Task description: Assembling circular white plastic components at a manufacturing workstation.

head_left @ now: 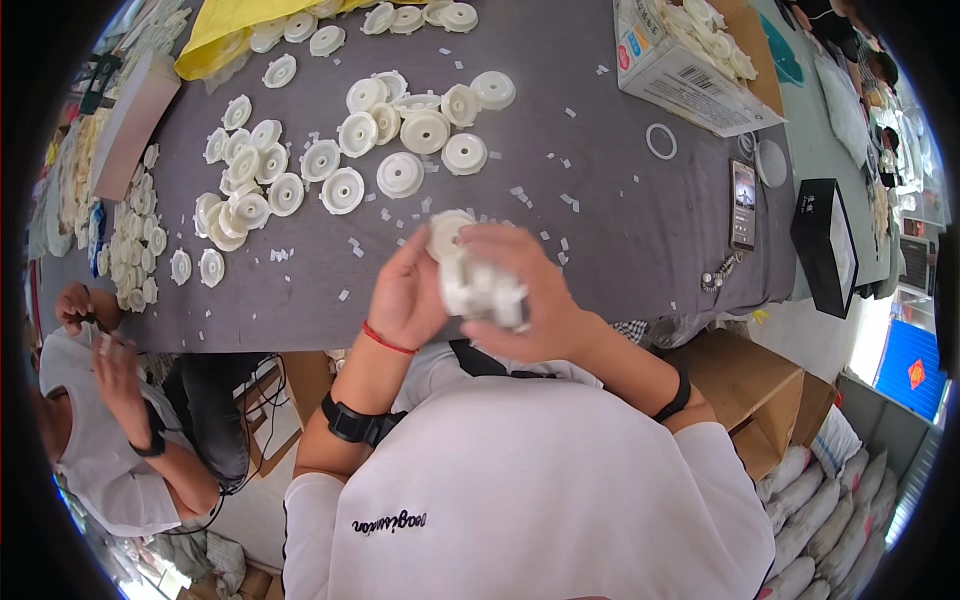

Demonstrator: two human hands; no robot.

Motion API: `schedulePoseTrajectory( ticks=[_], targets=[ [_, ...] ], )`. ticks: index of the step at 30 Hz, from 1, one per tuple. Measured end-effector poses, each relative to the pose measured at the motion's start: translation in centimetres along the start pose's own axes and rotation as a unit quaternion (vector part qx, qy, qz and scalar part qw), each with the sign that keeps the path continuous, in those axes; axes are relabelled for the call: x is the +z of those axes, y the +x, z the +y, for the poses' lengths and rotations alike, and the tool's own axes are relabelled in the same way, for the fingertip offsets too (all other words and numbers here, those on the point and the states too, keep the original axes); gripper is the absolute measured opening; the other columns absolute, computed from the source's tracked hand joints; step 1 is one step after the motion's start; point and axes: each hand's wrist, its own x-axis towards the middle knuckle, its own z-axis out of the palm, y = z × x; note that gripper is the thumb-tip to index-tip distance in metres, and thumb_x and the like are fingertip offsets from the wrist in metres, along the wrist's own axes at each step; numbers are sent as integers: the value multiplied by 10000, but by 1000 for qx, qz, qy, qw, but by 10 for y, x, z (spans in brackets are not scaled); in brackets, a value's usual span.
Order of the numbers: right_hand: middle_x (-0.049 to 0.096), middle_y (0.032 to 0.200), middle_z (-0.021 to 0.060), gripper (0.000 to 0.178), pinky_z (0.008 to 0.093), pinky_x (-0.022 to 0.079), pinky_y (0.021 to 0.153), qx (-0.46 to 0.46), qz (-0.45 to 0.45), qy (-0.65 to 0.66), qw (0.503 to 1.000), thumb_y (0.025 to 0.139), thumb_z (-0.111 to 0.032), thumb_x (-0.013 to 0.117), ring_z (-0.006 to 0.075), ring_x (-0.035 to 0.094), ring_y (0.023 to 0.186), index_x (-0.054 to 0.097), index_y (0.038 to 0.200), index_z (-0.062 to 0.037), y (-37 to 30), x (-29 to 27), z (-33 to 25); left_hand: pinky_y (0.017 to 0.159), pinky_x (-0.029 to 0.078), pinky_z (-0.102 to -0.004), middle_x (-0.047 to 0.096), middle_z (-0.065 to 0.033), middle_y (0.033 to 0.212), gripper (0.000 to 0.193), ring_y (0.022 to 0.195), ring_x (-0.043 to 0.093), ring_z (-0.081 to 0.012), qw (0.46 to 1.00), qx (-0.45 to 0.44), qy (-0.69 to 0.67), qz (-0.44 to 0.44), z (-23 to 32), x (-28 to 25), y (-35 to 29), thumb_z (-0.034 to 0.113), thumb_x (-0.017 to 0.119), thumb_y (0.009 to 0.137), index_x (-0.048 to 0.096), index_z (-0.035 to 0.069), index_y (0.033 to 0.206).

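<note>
In front of my chest, just past the table's near edge, my left hand (408, 298) and my right hand (540, 295) are together around several white plastic parts (462, 280). A white disc with a centre hole (447, 236) shows at the top, by my left fingertips. My left hand is closed against the left side of these parts. The right hand curls over the other side, its thumb below them. Motion blurs the held parts, so their exact shapes and joins cannot be made out. Loose white plastic discs (401, 175) with centre holes lie just beyond my hands.
Grey cloth (600, 230) covers the table, dotted with small pale scraps. More discs (250, 209) lie left, near a yellow bag (225, 30). At right are a carton (690, 80) of white parts, a white ring (661, 141), a phone (743, 205) and a black box (825, 245). Another person (120, 420) works at left.
</note>
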Motion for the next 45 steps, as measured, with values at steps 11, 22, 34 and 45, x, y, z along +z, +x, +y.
schedulePoseTrajectory(
  ticks=[11, 22, 34, 45],
  targets=[
    [492, 1176, 161, 698, 447, 356, 968, 70, -62, -150, 984, 632, -261, 776, 297, 466, 1125, 454, 1216, -55, -3, 15, 9, 936, 442, -398, 508, -93, 1236, 507, 1134, 512, -227, 989, 9, 142, 30, -11, -4, -6, 487, 297, 956, 456, 95, 1235],
    [545, 1068, 201, 798, 338, 461, 747, 247, -4, 611, 752, 731, -578, 548, 277, 563, 925, 378, 1242, 11, -7, -17, 8, 778, 504, -378, 561, -110, 1090, 445, 938, 585, -214, 991, -4, 134, -28, -10, 22, -10, 368, 304, 986, 466, 0, 1174],
    [520, 1149, 170, 636, 395, 474, 834, 55, -94, -151, 983, 659, -202, 766, 340, 531, 1033, 473, 1207, -64, 2, -3, 1, 967, 421, -372, 455, -93, 1255, 487, 1154, 481, -218, 959, 90, 267, 27, -12, 23, -12, 332, 498, 926, 357, 55, 1301],
    [528, 1156, 113, 517, 301, 457, 846, 294, 90, 204, 930, 762, -64, 638, 157, 545, 1014, 421, 1230, -22, 20, 13, 7, 753, 531, -374, 504, -111, 1153, 529, 987, 568, -226, 980, 107, 167, -5, 4, -10, -42, 82, 577, 828, 332, 54, 1296]
  ],
)
